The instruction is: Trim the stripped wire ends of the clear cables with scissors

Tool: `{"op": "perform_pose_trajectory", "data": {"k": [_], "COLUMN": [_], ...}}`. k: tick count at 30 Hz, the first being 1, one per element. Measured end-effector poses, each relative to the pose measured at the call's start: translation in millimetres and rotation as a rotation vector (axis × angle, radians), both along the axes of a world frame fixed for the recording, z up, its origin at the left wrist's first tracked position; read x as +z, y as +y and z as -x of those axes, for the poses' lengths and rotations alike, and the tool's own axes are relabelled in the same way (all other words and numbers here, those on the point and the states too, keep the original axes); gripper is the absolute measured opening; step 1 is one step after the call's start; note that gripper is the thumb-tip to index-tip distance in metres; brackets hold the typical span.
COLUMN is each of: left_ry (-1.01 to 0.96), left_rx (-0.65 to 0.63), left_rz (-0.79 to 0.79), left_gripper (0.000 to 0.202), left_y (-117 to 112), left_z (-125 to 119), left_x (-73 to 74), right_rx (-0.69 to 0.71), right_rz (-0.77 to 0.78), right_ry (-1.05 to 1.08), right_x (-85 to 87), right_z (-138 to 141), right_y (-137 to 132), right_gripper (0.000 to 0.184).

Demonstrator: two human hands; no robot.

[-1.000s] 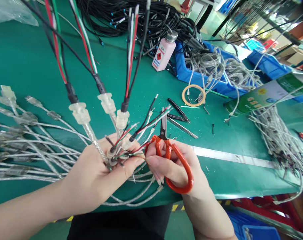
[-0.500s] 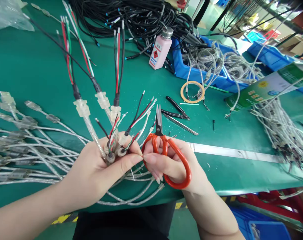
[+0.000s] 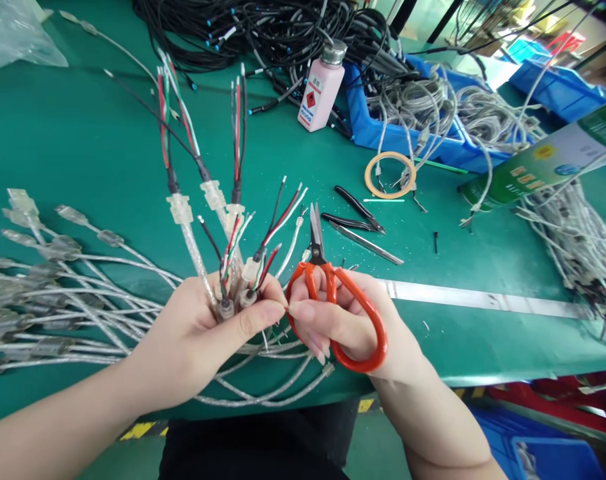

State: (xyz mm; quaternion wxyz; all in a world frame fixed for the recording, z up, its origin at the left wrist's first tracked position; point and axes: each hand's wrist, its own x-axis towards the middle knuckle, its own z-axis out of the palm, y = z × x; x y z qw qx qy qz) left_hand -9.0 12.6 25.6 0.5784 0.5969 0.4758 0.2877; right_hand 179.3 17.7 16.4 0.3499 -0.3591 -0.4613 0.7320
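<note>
My left hand (image 3: 197, 333) is closed around a bundle of clear-jacketed cables (image 3: 195, 250). Their stripped ends fan upward in red, black, white and green wires (image 3: 237, 127), some long and some short. My right hand (image 3: 343, 320) grips orange-handled scissors (image 3: 363, 333), whose blades (image 3: 316, 230) point away from me and are nearly together. The thumb tips of both hands almost meet beside the bundle; whatever is pinched between them is too small to make out. More clear cables (image 3: 273, 397) pass beneath my hands.
USB cables (image 3: 63, 247) spread at left. Black cutters (image 3: 353, 217), tweezers (image 3: 367, 243) and a tape ring (image 3: 390, 175) lie beyond the scissors. Behind stand a pink bottle (image 3: 323, 87), blue bins (image 3: 363, 120) of cables and a black cable heap (image 3: 263, 33). A green-white can (image 3: 543, 160) is at right.
The long wire ends at left have swung a little right and down. The view has shifted slightly. Both hands keep their grips, with the scissors in nearly the same place.
</note>
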Motion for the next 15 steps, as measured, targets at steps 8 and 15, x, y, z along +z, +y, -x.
{"op": "perform_pose_trajectory", "data": {"k": [8, 15], "left_ry": [-0.048, 0.031], "left_rx": [-0.022, 0.081], "left_rz": [-0.013, -0.053], "left_gripper": [0.019, 0.019], "left_y": [1.2, -4.5], "left_z": [0.7, -0.1], "left_x": [-2.6, -2.4], "right_rx": [-0.024, -0.064], "right_rz": [0.001, -0.031], "right_ry": [-0.033, -0.067], "right_x": [-1.5, 0.7], "right_z": [0.8, 2.8], "right_y": [-1.4, -2.5], "right_gripper": [0.022, 0.023]}}
